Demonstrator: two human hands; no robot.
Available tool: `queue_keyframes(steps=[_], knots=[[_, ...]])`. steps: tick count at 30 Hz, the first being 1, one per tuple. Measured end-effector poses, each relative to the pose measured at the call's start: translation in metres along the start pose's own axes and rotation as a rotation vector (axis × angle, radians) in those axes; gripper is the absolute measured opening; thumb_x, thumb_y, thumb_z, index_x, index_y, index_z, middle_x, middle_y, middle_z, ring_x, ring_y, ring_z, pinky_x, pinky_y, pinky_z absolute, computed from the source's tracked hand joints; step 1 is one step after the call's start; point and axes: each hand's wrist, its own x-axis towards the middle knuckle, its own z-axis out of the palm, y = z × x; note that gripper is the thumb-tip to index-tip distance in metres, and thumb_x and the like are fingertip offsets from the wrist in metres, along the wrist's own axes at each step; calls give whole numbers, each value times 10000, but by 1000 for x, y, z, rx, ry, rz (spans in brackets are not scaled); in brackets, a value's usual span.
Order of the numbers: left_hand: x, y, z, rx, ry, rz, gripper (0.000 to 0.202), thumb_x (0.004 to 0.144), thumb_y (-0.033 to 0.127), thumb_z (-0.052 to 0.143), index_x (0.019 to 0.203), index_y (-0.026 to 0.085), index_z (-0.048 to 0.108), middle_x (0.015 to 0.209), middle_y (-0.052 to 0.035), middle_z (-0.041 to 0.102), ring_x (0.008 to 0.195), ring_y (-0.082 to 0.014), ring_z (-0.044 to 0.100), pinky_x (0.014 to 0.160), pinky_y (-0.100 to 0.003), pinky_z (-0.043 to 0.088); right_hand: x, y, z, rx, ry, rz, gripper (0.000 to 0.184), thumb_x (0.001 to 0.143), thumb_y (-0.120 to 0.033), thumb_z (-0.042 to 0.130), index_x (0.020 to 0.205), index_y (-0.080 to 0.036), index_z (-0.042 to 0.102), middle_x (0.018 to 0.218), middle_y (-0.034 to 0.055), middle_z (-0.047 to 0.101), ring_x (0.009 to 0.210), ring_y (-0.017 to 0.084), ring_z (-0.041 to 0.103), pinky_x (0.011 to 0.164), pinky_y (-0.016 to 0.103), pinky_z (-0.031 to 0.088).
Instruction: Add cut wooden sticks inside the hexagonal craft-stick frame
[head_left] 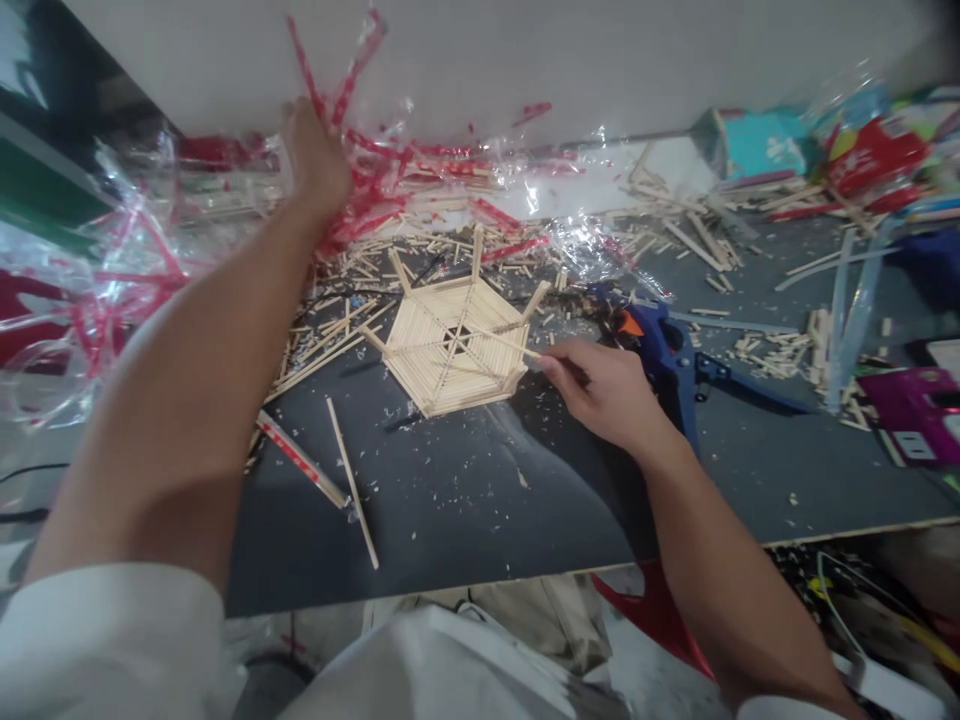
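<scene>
Here, right hand (604, 390) pinches a thin wooden stick (502, 340) against a 6-sided stick frame (450, 345); left hand (316, 150), grip unclear, meets crinkled cellophane (375, 165)

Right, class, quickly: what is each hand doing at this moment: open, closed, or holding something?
Left hand: touching the red-streaked clear plastic wrap; whether it grips cannot be told.
Right hand: closed, holding a wooden craft stick.

Pale wooden craft sticks (450, 345) look rough and unvarnished, the clear plastic wrap (592, 250) glossy, the glue gun (660, 350) smooth blue plastic, the tabletop (450, 510) matt dark grey
</scene>
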Motion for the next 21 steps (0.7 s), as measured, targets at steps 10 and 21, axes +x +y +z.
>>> queue_keyframes(steps=[10, 21], knots=[[-3, 29, -27, 99, -261, -156, 500, 836, -84, 693, 836, 244, 316, 1324, -69, 451, 1149, -167, 317, 1193, -460, 235, -1, 0, 0, 14, -34, 55, 265, 1055, -358, 507, 958, -205, 700, 747, 31, 717, 614, 147, 619, 601, 284, 430], [-50, 44, -27, 354, -640, 41, 597, 539, 94, 1000, 924, 83, 544, 1297, -171, 663, 1118, -174, 543, 1154, -456, 414, 0, 2, 3, 37, -43, 43, 288, 1047, -363, 498, 941, -186, 700, 725, 36, 703, 591, 141, 582, 587, 278, 395]])
